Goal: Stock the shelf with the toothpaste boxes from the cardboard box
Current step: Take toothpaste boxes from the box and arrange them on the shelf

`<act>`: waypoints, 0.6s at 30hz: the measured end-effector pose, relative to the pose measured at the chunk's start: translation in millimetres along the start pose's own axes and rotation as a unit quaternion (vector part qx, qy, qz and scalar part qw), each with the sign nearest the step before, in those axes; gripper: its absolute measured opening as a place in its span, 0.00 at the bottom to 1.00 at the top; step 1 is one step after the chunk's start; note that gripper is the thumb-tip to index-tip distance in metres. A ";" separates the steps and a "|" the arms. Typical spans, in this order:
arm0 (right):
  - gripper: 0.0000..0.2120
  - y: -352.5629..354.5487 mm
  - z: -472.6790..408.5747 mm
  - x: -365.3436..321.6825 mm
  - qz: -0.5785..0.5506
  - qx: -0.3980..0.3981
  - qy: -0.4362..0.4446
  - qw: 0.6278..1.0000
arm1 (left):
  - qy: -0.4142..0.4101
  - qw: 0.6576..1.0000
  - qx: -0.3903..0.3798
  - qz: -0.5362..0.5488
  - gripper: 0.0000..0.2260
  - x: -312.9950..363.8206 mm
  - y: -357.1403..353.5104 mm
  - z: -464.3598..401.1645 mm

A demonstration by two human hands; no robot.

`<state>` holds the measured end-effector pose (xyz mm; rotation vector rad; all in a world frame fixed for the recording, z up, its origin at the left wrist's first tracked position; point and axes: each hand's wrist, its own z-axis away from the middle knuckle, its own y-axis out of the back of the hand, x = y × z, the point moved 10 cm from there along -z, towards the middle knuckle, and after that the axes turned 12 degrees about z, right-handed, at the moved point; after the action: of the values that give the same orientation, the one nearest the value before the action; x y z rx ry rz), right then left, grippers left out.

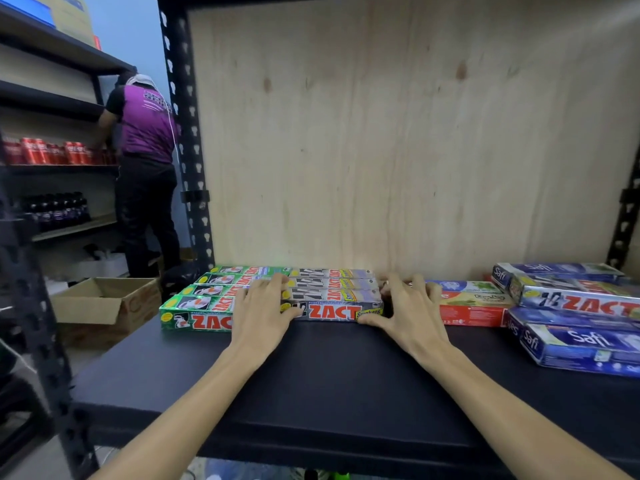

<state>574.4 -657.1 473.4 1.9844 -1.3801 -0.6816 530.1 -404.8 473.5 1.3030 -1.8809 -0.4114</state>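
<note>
— Two rows of toothpaste boxes, green (204, 303) and silver (334, 299), lie squared on the shelf (329, 375). How far along?

— Partly, by the look. Left hand (265, 311) rests flat, fingers straight, where the rows meet; right hand (410, 311) spreads at the silver row's right end, gripping nothing visible.

— What remains?

— Red boxes (474, 304) and blue boxes (571, 306) sit loosely right of the silver row. Cardboard box (107, 301), left of the shelf, shows nothing inside from here.

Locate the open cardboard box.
In the head view, the cardboard box sits low on the far left, beyond the shelf's black upright post, left of the green ZACT boxes.
</note>
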 end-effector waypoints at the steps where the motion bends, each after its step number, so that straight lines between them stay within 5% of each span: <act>1: 0.38 -1.7 -0.8 0.8 -0.008 -0.001 -0.003 1.000 | 0.003 1.000 -0.003 0.009 0.24 -3.6 -0.1 -1.9; 18: 0.35 -0.5 3.2 3.5 -0.021 -0.040 -0.013 0.999 | -0.030 0.999 -0.013 0.017 0.23 -13.1 -1.0 -1.0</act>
<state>573.6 -660.9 470.6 1.9535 -1.3087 -0.7738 533.5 -393.4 468.0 1.2519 -1.9390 -0.4603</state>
